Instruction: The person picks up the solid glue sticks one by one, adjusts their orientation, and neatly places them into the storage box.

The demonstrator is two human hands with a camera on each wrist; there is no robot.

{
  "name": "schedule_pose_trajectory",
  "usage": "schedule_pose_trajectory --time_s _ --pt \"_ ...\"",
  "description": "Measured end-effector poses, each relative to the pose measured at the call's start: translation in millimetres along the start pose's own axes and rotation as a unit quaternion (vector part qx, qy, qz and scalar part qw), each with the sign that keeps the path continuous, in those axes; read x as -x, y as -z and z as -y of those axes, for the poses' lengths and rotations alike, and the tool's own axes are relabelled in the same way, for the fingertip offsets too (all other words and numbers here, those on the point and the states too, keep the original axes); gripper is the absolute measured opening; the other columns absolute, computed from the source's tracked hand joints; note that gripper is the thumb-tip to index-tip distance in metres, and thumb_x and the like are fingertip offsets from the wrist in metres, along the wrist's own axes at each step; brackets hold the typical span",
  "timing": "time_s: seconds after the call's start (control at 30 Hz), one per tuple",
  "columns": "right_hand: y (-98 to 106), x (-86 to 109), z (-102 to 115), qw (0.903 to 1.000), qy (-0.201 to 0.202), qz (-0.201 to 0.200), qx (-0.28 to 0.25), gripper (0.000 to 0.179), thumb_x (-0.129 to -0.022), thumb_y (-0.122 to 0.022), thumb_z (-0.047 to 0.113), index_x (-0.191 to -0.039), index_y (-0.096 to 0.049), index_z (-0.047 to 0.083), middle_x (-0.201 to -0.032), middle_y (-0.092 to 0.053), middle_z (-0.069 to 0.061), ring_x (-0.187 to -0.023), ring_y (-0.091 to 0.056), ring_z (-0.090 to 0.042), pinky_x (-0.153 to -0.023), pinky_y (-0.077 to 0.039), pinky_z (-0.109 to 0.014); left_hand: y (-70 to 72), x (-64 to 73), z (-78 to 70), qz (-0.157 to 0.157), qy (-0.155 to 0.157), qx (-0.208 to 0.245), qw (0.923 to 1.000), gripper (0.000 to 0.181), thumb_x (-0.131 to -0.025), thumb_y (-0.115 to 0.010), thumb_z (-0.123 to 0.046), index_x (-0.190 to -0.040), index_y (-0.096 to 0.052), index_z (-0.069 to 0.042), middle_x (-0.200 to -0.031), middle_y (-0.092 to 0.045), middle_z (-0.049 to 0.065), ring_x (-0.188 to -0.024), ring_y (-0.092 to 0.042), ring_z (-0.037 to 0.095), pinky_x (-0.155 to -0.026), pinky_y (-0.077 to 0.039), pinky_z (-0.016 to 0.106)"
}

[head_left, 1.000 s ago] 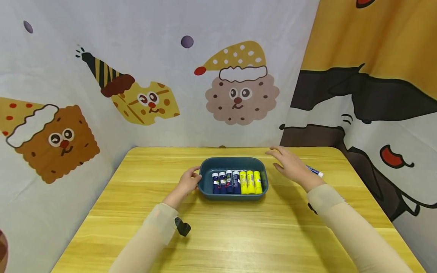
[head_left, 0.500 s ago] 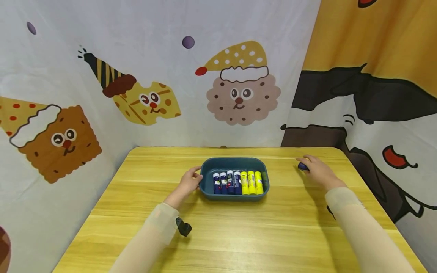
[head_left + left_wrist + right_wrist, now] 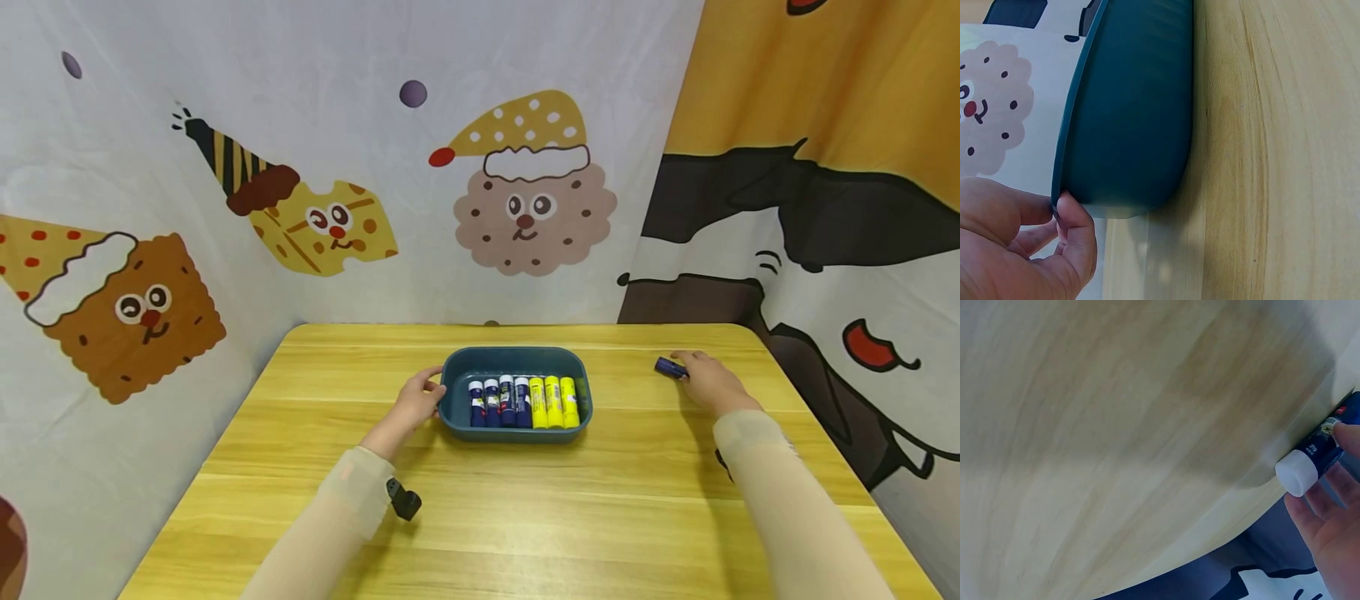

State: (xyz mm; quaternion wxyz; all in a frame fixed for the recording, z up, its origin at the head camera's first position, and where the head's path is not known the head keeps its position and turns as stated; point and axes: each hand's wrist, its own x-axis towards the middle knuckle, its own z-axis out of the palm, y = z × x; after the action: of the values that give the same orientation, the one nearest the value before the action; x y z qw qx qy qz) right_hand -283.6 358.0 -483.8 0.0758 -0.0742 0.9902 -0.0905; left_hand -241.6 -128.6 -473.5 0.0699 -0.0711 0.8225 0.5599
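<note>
My left hand [image 3: 415,400] pinches the rim of a dark teal plastic bin [image 3: 510,436] at its left end; the left wrist view shows thumb and fingertips meeting at the bin's rim [image 3: 1129,106]. Inside lies a row of glue sticks: several navy ones with white caps [image 3: 492,404], then yellow ones [image 3: 553,402] to their right. Over at the right of the table, my right hand [image 3: 708,382] holds a navy glue stick [image 3: 670,367]. In the right wrist view the thumb lies on one side of this glue stick [image 3: 1321,445] and the fingers on the other, white cap towards the camera.
The wooden table [image 3: 525,517] carries the bin near its back edge. Behind and at the sides hangs a cloth [image 3: 360,67] printed with cartoon snacks. A small black wrist camera [image 3: 405,502] is strapped at the left cuff.
My right hand has moved right from beside the bin to the loose navy glue stick and taken hold of it, its dark end turning into view. The left hand stays on the bin.
</note>
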Motion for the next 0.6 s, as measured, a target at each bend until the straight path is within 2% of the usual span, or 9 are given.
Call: schedule_pose_trajectory --time_s 0.2,0.4,0.53,0.6 --pt "-0.4 -3.1 -0.3 0.9999 -0.009 0.002 -0.007 0.052 -0.095 -0.053 0.01 -0.143 -0.034 0.001 -0.136 -0.035 -0.036 -0.115 -0.043 -0.054 -0.088 -0.041 -0.065 -0.6 -0.3 1.5 0.001 0.0 0.001 1.0 0.041 -0.095 -0.053 -0.005 -0.136 -0.049 -0.008 -0.094 -0.05 0.012 -0.06 -0.05 0.015 -0.062 -0.055 0.038" --pt "2.4 -4.8 2.1 0.9975 -0.03 0.026 -0.059 0.056 -0.099 -0.049 0.023 -0.145 -0.026 0.001 -0.137 -0.024 -0.041 -0.114 -0.041 -0.058 -0.085 -0.042 -0.065 -0.5 -2.9 3.1 0.003 0.001 -0.006 1.0 0.041 -0.096 -0.053 -0.007 -0.137 -0.049 -0.009 -0.095 -0.05 0.012 -0.058 -0.049 0.013 -0.062 -0.054 0.038" --pt "4.3 -5.4 2.6 0.9973 -0.022 0.027 -0.065 0.045 -0.1 -0.037 0.013 -0.143 -0.031 0.002 -0.135 -0.026 -0.039 -0.111 -0.044 -0.055 -0.083 -0.044 -0.062 -0.1 -2.7 2.2 0.003 -0.001 -0.008 1.0 0.041 -0.095 -0.053 -0.006 -0.136 -0.049 -0.008 -0.094 -0.05 0.012 -0.057 -0.048 0.013 -0.061 -0.054 0.038" --pt "5.2 -5.2 1.9 0.998 -0.015 0.029 -0.053 0.043 -0.098 -0.036 0.004 -0.141 -0.035 0.004 -0.133 -0.029 -0.038 -0.105 -0.049 -0.051 -0.076 -0.047 -0.055 0.2 -2.4 1.5 0.004 -0.001 -0.005 1.0 0.041 -0.095 -0.054 -0.006 -0.136 -0.049 -0.008 -0.093 -0.05 0.012 -0.056 -0.048 0.014 -0.061 -0.054 0.039"
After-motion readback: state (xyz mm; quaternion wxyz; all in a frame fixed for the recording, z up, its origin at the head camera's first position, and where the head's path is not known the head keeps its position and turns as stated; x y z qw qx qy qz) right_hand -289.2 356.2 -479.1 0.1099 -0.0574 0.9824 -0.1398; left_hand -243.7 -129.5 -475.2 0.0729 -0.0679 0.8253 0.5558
